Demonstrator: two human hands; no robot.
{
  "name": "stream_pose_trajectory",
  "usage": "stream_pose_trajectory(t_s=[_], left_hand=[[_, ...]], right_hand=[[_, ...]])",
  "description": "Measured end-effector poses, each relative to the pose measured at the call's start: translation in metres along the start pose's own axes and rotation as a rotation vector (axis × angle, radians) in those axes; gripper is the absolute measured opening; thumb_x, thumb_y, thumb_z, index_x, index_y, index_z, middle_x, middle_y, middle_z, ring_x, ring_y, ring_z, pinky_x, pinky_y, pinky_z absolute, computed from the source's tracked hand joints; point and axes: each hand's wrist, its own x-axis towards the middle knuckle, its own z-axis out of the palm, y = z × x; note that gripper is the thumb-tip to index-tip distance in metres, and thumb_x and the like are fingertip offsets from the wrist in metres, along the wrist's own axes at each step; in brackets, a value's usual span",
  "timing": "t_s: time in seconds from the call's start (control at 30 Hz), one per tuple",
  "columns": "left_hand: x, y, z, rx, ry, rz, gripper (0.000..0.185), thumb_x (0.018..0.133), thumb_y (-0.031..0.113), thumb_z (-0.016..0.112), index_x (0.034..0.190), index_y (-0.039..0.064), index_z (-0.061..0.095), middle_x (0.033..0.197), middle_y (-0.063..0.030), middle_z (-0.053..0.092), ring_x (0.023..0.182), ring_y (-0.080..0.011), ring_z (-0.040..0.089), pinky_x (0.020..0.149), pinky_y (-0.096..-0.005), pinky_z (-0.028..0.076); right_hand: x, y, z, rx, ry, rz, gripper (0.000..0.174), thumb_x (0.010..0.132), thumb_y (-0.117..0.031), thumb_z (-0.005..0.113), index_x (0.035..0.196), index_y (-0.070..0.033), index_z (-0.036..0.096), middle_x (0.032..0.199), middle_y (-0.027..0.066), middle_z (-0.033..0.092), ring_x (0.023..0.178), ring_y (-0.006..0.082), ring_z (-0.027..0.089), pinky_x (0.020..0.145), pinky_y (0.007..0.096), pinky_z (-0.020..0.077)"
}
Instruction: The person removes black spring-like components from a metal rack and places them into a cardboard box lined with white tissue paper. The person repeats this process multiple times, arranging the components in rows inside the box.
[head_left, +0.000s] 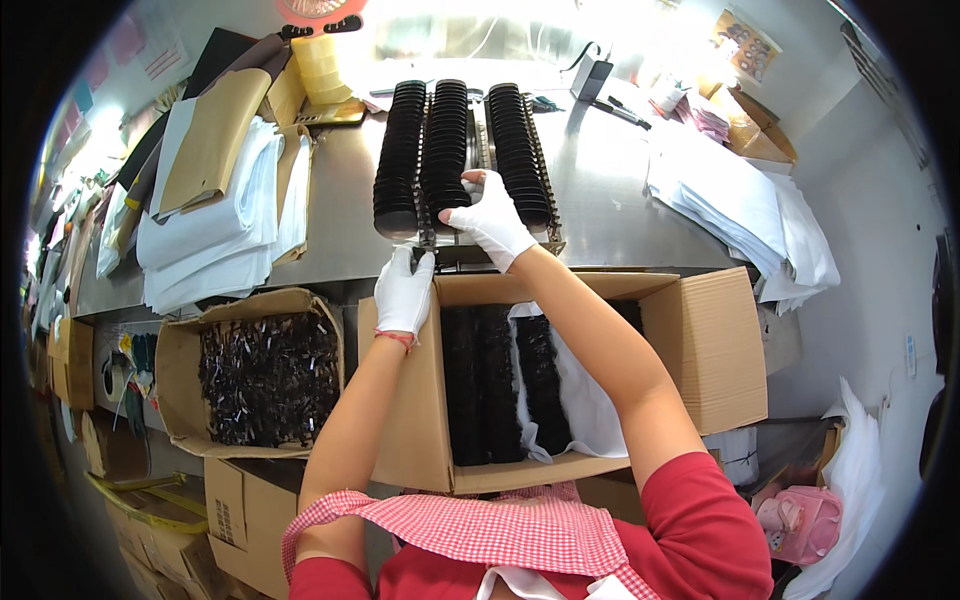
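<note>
A metal rack (555, 217) stands on the steel table, carrying three long rows of thin black rounded pieces: a left row (397, 157), a middle row (450, 135) and a right row (517, 150). My right hand (495, 225), in a white glove with bare thumb and fingertip, pinches several pieces near the close end of the middle row. At the rack's front left corner, my gloved left hand (403, 291) has its fingertips on the frame. Below the rack, an open cardboard box (409, 397) contains black rows (480, 390) and a white sheet (589, 397).
Left of the box, another carton (176, 390) holds loose black strips (266, 379). White sheets (217, 240) are piled on the table's left, more papers (720, 195) on its right. Behind the rack are tape rolls (322, 67), a dark device (592, 79) and pens (622, 112).
</note>
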Motion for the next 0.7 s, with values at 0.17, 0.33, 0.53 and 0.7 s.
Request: stream_pose_trajectory(t_s=[0.17,0.33,0.53,0.7], left_hand=[[0.002,0.003,0.002,0.041,0.003,0.015,0.033,0.095,0.036,0.061,0.111,0.007,0.066,0.095,-0.0195,0.070,0.093,-0.0400,0.065,0.082,-0.0482,0.048],[0.003,-0.005,0.002,0.040,0.007,0.044,0.033,0.095,0.036,0.060,0.112,0.007,0.066,0.100,-0.0193,0.070,0.097,-0.0403,0.064,0.085,-0.0496,0.048],[-0.002,0.000,-0.001,-0.342,0.329,-0.077,0.051,0.084,0.018,0.074,0.121,-0.002,0.046,0.120,-0.0172,0.058,0.110,-0.0277,0.061,0.094,-0.0395,0.050],[0.052,0.042,-0.089,0.359,0.083,0.443,0.072,0.070,0.034,0.084,0.127,-0.001,0.056,0.119,-0.0195,0.062,0.112,-0.0349,0.060,0.100,-0.0425,0.048]], right_hand=[[0.013,0.003,-0.010,-0.251,-0.180,-0.204,0.073,0.072,-0.015,0.078,0.139,-0.005,0.051,0.131,0.0173,0.054,0.125,0.0296,0.053,0.105,0.0333,0.0431],[0.004,-0.005,0.003,-0.374,-0.155,-0.222,0.078,0.076,-0.021,0.076,0.146,-0.007,0.045,0.139,0.0209,0.052,0.129,0.0316,0.051,0.108,0.0344,0.0412],[-0.028,0.014,0.020,-0.422,0.280,-0.538,0.079,0.075,-0.010,0.079,0.140,0.005,0.038,0.134,0.0230,0.047,0.125,0.0352,0.050,0.108,0.0398,0.0407],[-0.060,0.030,0.005,-0.689,0.265,-0.610,0.053,0.070,-0.009,0.079,0.114,0.001,0.052,0.116,0.0195,0.056,0.120,0.0377,0.051,0.104,0.0434,0.0410]])
